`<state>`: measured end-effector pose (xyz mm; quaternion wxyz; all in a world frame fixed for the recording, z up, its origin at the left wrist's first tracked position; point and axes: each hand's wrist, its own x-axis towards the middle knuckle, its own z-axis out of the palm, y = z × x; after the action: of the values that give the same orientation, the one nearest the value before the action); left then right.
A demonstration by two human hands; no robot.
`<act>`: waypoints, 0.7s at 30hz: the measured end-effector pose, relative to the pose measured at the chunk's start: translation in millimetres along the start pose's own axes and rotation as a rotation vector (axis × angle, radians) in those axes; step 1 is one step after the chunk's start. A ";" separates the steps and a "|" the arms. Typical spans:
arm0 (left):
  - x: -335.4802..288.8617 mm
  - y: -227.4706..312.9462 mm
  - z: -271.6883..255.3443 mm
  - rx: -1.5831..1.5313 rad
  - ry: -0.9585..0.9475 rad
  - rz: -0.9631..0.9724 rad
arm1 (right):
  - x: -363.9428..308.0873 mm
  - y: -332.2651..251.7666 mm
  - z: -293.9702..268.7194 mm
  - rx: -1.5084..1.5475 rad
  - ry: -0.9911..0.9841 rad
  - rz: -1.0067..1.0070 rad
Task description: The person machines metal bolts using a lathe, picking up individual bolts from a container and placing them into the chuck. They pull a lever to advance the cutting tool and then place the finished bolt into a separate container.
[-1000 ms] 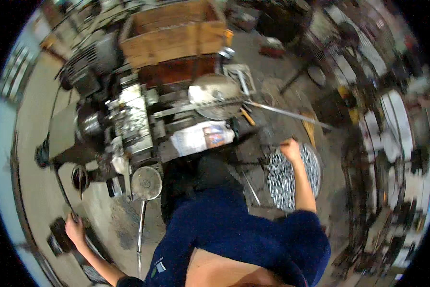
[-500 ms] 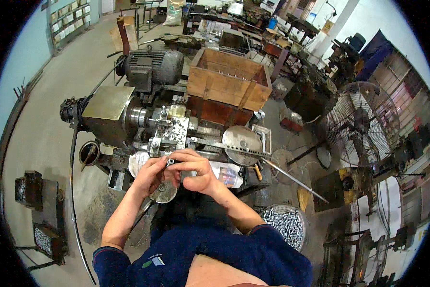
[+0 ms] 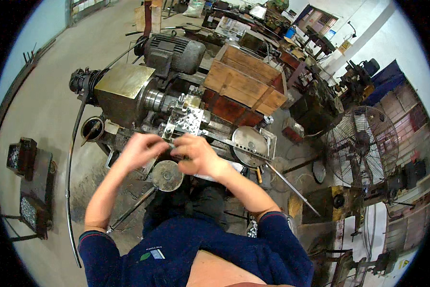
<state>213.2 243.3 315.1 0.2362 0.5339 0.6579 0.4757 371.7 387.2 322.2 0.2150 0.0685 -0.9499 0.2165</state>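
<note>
A greasy, lathe-like machine (image 3: pixel 153 101) stretches across the middle of a workshop floor, directly ahead of a person in a navy short-sleeved shirt (image 3: pixel 176 258). At right, well apart from the hands, stands a large caged fan (image 3: pixel 361 143), while a wooden crate (image 3: pixel 241 85) rises over a reddish-brown base behind the machine. A ribbed electric motor (image 3: pixel 174 52) sits at the machine's far left, just behind a box-shaped housing (image 3: pixel 124 81) with a brassy top. On the left side of the floor, two dark bins (image 3: pixel 29 152) contain small shiny metal pieces. A round metal plate (image 3: pixel 248 136) rests toward the machine's right, crossed by a perforated bar (image 3: pixel 246 149); a smaller round disc (image 3: pixel 167 176) lies nearer the person, just below the hands. The left hand (image 3: pixel 143 150), blurred, and the right hand (image 3: pixel 196 153) come almost fingertip to fingertip in front of a flat metal block (image 3: pixel 186 125) strewn with shavings. Fingers on both are partly curled; whether either grips a small piece cannot be told. Just below the round plate is a slim tool with a yellowish handle (image 3: pixel 259 175)
</note>
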 end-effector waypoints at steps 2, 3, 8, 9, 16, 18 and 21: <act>-6.7 -8.1 -33.7 0.023 0.166 -0.076 | 18.6 18.0 -5.4 -0.107 -0.047 0.025; -15.5 -16.9 -53.8 0.012 0.275 -0.154 | 33.8 26.9 -3.5 -0.197 -0.054 0.046; -86.4 -78.7 -145.2 0.704 0.557 -0.223 | 100.0 94.4 22.4 -0.652 -0.228 0.103; -107.1 -87.1 -155.0 1.006 0.571 -0.235 | 108.5 100.1 26.8 -0.657 -0.301 0.153; -205.6 -147.1 -157.9 0.562 0.506 -0.642 | 127.9 126.2 54.8 -0.599 -0.381 0.194; -203.3 -145.8 -156.2 0.440 0.480 -0.793 | 127.9 127.2 62.8 -0.580 -0.350 0.237; -190.2 -143.5 -153.4 0.752 0.481 -0.769 | 126.2 131.6 63.6 -0.539 -0.265 0.234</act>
<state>79.5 12.8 218.4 0.0303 0.1814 0.9629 0.1977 204.9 472.5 275.5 0.0735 -0.0731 -0.9941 -0.0303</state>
